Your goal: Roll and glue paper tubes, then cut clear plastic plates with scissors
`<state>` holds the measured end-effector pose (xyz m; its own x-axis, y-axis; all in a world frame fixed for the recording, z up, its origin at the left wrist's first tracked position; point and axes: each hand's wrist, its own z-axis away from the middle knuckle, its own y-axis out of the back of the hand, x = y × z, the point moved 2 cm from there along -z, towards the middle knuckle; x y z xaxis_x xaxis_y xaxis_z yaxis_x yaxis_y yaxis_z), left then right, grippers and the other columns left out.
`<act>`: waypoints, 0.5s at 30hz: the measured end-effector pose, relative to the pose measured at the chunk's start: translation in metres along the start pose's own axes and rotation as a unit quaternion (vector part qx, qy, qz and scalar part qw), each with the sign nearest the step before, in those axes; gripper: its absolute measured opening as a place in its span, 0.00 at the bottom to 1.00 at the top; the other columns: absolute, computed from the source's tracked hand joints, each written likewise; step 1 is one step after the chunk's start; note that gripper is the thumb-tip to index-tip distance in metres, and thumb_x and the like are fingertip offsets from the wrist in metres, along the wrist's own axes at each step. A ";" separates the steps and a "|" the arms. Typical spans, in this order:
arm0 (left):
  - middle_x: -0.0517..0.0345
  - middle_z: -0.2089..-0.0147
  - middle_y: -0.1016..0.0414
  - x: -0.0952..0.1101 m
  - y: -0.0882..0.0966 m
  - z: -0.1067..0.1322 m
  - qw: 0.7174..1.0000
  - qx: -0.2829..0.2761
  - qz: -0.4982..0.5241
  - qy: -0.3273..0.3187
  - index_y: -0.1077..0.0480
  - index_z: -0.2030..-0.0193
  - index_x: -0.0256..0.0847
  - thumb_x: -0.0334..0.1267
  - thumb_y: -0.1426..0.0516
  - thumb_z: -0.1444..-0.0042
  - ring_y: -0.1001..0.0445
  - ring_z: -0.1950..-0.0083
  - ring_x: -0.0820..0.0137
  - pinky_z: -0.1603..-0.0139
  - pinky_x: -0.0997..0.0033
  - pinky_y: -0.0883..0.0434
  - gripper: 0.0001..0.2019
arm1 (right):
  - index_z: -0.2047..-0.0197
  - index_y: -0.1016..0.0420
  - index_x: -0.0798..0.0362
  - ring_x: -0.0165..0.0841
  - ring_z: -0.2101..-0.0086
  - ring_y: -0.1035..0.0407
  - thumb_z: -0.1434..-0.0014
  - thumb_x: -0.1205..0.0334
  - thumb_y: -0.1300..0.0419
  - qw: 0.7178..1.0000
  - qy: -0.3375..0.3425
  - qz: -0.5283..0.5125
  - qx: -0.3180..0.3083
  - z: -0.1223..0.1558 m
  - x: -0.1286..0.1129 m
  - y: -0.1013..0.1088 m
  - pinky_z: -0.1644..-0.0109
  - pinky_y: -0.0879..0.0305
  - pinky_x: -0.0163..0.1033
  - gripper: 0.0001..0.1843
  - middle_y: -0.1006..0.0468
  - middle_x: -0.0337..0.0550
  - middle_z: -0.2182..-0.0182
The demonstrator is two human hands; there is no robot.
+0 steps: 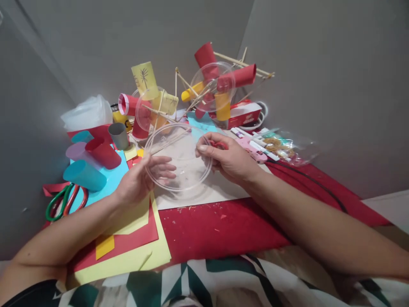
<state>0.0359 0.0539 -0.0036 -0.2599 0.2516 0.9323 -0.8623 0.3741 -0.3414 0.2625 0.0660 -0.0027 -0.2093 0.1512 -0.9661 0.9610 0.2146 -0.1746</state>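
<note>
A round, transparent plastic lid (188, 168) is held up before me between both hands, tilted so its face shows. My left hand (136, 179) grips its left rim, with the thumb at the edge and the fingers stretched behind, seen through the plastic. At the right rim, my right hand (228, 157) pinches the edge between thumb and bent fingers. Behind the right hand, red scissor handles (219, 145) show in part. Under the lid lies a white board (223, 192) on the red tabletop cover.
Stick models with red paper tubes (237, 76) and yellow tubes (144, 80) stand behind. Left are coloured paper cylinders (84, 175), green-handled scissors (57, 202) and stacked paper sheets (128, 258). Markers (263, 149), a pink glue gun (255, 151) and a black cable (315, 178) lie right.
</note>
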 end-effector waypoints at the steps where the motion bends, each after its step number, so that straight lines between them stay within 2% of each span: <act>1: 0.48 0.59 0.15 -0.002 -0.003 0.003 1.000 -0.012 -0.016 -0.001 0.19 0.55 0.35 0.51 0.33 0.44 0.17 0.61 0.65 0.61 0.71 0.21 0.20 | 0.67 0.30 0.53 0.20 0.83 0.45 0.50 0.49 0.27 1.000 0.007 -0.003 -0.005 0.001 -0.001 -0.001 0.84 0.51 0.29 0.20 0.25 0.33 0.75; 5: 0.54 0.59 0.16 -0.008 -0.012 0.011 0.998 -0.034 -0.055 0.002 0.17 0.56 0.41 0.40 0.29 0.48 0.18 0.63 0.72 0.61 0.77 0.23 0.13 | 0.67 0.30 0.53 0.20 0.83 0.45 0.47 0.48 0.28 0.999 0.032 -0.017 -0.040 0.006 -0.002 -0.006 0.84 0.51 0.29 0.20 0.26 0.32 0.75; 10: 0.57 0.57 0.16 -0.006 -0.017 0.014 1.000 -0.025 -0.016 0.002 0.17 0.54 0.46 0.37 0.29 0.49 0.21 0.64 0.75 0.64 0.79 0.24 0.14 | 0.67 0.31 0.53 0.20 0.83 0.43 0.48 0.51 0.27 0.997 0.027 -0.048 -0.062 0.008 0.000 -0.009 0.84 0.49 0.29 0.20 0.26 0.31 0.76; 15: 0.59 0.60 0.18 -0.005 -0.016 0.015 1.000 0.009 -0.010 -0.007 0.17 0.60 0.44 0.34 0.28 0.52 0.23 0.66 0.77 0.66 0.81 0.26 0.11 | 0.66 0.31 0.53 0.19 0.83 0.43 0.46 0.50 0.28 0.996 0.036 -0.045 -0.068 0.007 0.002 -0.010 0.84 0.49 0.28 0.20 0.25 0.31 0.75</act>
<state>0.0443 0.0332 -0.0008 -0.2492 0.2315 0.9404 -0.8747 0.3631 -0.3211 0.2536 0.0569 -0.0039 -0.3106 0.1938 -0.9306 0.9057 0.3575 -0.2278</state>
